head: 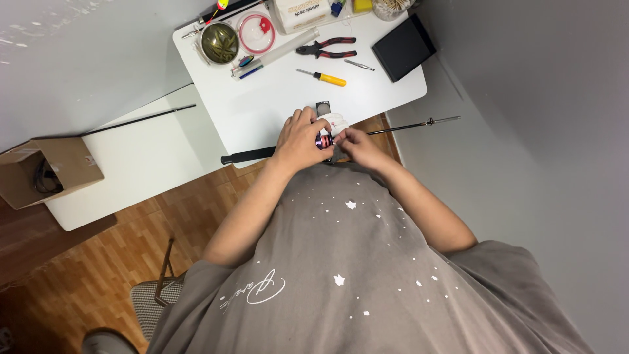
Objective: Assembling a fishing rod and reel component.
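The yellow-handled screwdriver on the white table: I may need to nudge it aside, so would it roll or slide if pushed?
The yellow-handled screwdriver lies flat and alone on the smooth white table, so a sideways push would probably roll it, since its handle looks rounded. It looks small and rigid, likely light. Rolling rightward, it might meet the thin metal tool nearby.

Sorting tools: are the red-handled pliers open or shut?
Slightly open: the pliers lie flat on the white table, handles spread apart.

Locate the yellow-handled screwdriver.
The yellow-handled screwdriver lies on the white table, below the red-handled pliers and beyond both hands.
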